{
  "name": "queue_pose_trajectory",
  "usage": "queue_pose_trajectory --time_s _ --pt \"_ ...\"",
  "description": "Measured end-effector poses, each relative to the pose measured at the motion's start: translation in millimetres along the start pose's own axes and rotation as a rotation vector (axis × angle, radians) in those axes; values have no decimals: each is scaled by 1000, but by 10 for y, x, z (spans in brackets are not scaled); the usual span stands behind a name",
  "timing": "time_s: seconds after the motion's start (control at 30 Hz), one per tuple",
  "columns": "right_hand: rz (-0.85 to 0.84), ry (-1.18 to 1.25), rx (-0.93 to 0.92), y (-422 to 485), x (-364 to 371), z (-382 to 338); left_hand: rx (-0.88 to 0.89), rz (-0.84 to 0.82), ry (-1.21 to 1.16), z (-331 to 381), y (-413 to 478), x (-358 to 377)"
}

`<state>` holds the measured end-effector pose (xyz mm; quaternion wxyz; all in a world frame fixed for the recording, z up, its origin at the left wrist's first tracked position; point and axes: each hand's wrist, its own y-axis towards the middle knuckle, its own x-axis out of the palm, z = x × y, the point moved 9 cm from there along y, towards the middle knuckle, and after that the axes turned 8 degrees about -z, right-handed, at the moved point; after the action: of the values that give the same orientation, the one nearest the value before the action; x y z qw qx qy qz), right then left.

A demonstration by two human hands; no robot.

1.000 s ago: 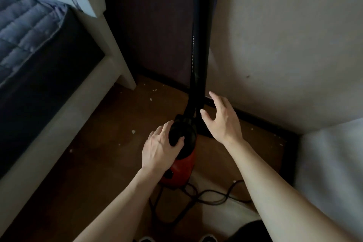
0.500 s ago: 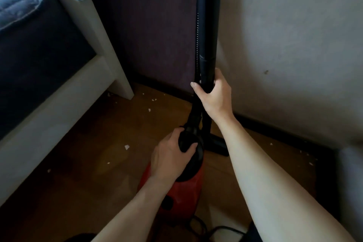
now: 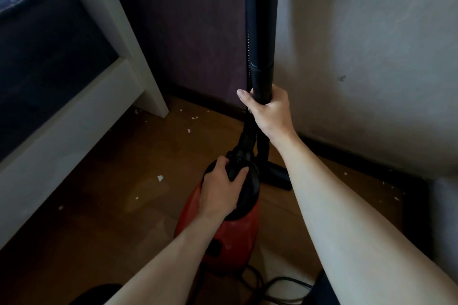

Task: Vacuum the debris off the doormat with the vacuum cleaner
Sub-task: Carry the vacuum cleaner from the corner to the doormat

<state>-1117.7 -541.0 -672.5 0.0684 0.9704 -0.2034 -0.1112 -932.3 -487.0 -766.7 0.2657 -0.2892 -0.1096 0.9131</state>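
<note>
A red vacuum cleaner [image 3: 235, 235] with a black top stands on the wooden floor in the room's corner. My left hand [image 3: 218, 190] is closed on its black handle at the hose joint. Its black tube [image 3: 262, 32] stands upright against the wall, and my right hand [image 3: 270, 111] is wrapped around the tube below a joint ring. The black floor nozzle [image 3: 277, 176] rests on the floor behind the body. White debris scraps [image 3: 160, 177] lie scattered on the floor. No doormat is in view.
A white bed frame [image 3: 81, 116] with a dark mattress and grey quilt fills the left side. A dark purple wall panel [image 3: 188, 32] and a pale wall [image 3: 371, 57] meet behind the tube. The black power cord [image 3: 280, 282] loops on the floor below.
My right hand went from open beside the tube to gripping it. The view moved closer to the corner; my left hand stayed on the handle.
</note>
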Motion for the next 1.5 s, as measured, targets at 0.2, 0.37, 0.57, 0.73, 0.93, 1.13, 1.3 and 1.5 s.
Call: queue_pose_trajectory --time_s 0.2,0.37,0.57,0.73,0.93,1.13,1.3,1.5 --pt "47 -22 -5 -101 -40 -40 -19 -82 -20 -4 15 69" --pt "145 -52 9 -176 -157 -65 -107 -202 -82 -24 2 124" --pt "149 -100 -13 -232 -163 -149 -126 -161 -8 -1 -84 35" --pt "151 -114 -40 -270 -132 -233 -63 -131 32 87 -97 -71" --pt "185 -134 -81 -319 -149 -387 -1 -87 19 232 -69 -229" --pt "210 -207 -116 -356 -246 -665 47 -42 10 437 -144 -479" --pt "205 -207 -93 -327 -234 -1272 55 26 44 899 -464 -909" --pt "155 -152 -72 -212 -375 -2642 7 85 -3 1849 -1170 -1641"
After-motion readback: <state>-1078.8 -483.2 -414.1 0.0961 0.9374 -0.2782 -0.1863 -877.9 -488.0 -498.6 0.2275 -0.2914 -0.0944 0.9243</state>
